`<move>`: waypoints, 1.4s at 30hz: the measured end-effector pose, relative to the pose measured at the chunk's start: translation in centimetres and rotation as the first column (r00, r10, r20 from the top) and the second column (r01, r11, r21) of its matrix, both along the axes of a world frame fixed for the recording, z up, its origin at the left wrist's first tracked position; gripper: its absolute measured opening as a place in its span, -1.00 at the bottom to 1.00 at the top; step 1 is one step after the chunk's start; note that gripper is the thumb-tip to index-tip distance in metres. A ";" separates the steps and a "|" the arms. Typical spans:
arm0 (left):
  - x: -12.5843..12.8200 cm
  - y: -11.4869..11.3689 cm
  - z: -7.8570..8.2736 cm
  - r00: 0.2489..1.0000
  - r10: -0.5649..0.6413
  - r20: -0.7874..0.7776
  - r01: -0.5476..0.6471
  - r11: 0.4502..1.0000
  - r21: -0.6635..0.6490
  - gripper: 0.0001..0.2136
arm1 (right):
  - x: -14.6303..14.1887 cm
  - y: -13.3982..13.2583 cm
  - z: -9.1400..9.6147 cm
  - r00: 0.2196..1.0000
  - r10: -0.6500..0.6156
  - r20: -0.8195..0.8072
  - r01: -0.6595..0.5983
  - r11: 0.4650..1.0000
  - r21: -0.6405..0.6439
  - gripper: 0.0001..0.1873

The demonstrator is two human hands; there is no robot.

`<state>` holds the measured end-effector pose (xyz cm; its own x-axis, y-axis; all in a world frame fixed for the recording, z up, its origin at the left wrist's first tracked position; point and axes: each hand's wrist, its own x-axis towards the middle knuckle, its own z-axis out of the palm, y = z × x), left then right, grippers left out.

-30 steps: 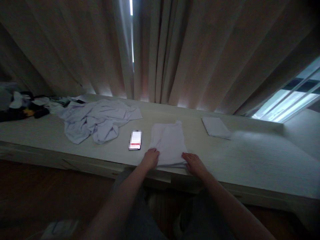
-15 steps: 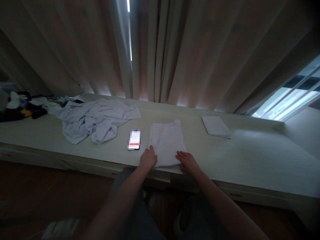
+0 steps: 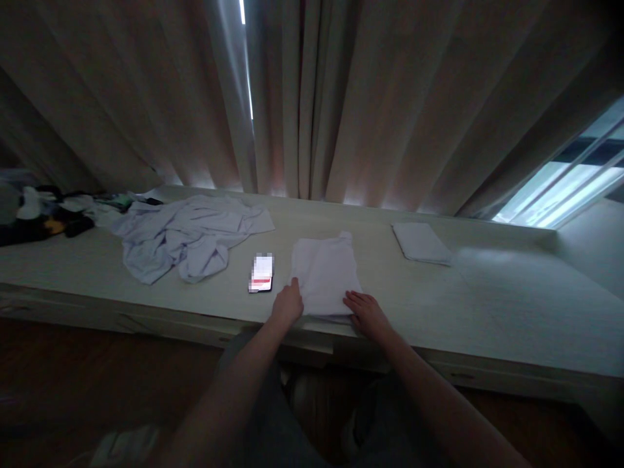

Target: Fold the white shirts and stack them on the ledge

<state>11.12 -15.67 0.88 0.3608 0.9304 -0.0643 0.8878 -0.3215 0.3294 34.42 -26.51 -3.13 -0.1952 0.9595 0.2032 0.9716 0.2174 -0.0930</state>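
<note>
A folded white cloth (image 3: 325,272) lies on the pale ledge (image 3: 487,305) in front of me. My left hand (image 3: 287,303) grips its near left corner, with the thumb on top of the fabric. At the near right corner my right hand (image 3: 366,311) rests with fingers curled around the cloth's edge. Both hands sit at the ledge's front edge.
A phone (image 3: 262,273) lies just left of the cloth. A crumpled pale shirt (image 3: 188,236) spreads further left, with dark items (image 3: 36,218) beyond it. Another folded white cloth (image 3: 421,242) sits at the right. Curtains (image 3: 312,97) hang behind the ledge.
Both hands have drawn closer together along the near edge of the folded cloth, and the cloth's near end looks tucked in shorter. The view has shifted slightly.
</note>
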 end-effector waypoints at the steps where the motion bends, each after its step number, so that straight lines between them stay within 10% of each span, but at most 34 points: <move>1: 0.0 0.2 0.3 1.000 -0.007 0.018 0.006 1.000 0.028 -0.61 | 0.0 0.0 0.2 1.000 -0.002 -0.002 0.002 1.000 0.005 -0.45; 12: -0.9 0.3 1.0 0.999 -0.004 0.052 -0.004 0.990 0.139 -0.70 | 0.3 -0.6 -0.4 0.980 -0.201 0.000 0.200 0.974 -0.104 -0.29; 30: 0.6 -0.6 -0.6 0.962 0.187 0.199 -0.155 0.974 -0.167 -0.58 | 0.6 -0.9 -0.6 0.985 -0.171 0.014 0.172 0.982 -0.073 -0.33; 42: -0.3 0.2 -0.5 0.993 0.030 0.118 -0.036 0.998 0.055 -0.67 | 0.4 -1.3 -0.3 0.990 -0.133 0.048 0.136 0.989 -0.065 -0.31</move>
<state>10.82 -15.46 0.39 0.3319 0.9428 0.0298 0.8548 -0.3140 0.4132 34.82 -27.80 -3.47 -0.0709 0.9889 0.1310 0.9950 0.0794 -0.0606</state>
